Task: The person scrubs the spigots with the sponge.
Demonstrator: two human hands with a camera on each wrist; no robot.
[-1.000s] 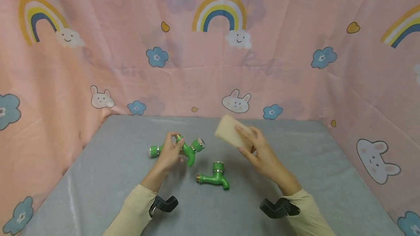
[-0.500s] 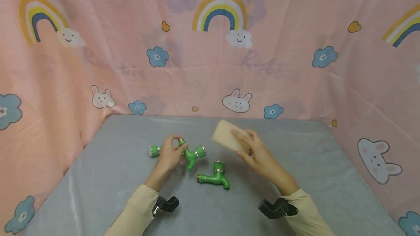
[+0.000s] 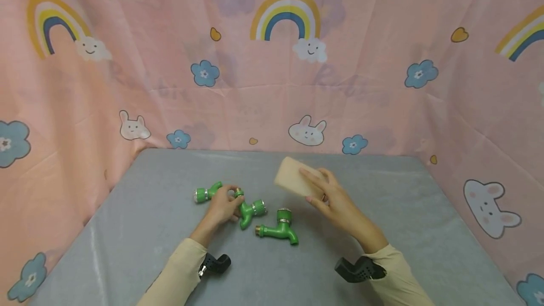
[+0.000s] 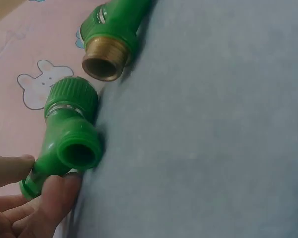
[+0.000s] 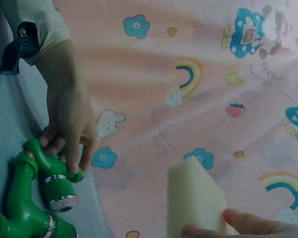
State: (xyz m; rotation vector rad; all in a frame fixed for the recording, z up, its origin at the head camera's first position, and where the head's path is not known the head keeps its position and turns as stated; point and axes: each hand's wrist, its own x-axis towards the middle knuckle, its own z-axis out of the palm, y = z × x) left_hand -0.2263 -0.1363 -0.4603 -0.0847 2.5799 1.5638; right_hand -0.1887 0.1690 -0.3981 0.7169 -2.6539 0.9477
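My left hand (image 3: 223, 206) pinches a green tap (image 3: 246, 212) by its threaded inlet end, thumb on one side and fingers on the other. In the left wrist view the tap's spout mouth (image 4: 80, 154) faces the camera; whether the tap touches the table cannot be told. A second green tap (image 3: 207, 194) lies behind that hand, partly hidden by it. Nearer me lies a third green tap (image 3: 278, 232) with a brass thread. My right hand (image 3: 340, 201) grips a cream sponge block (image 3: 294, 177), raised above the table with its long edge tilted.
A grey cloth-covered table (image 3: 140, 249) spreads under everything. Pink patterned curtain (image 3: 263, 98) encloses its back and both sides. Black wrist mounts (image 3: 216, 264) sit on both forearms.
The left hand and its tap have come down and slightly nearer me, uncovering more of the tap behind. The sponge in the right hand dropped a little and shifted left, then stayed nearly still.
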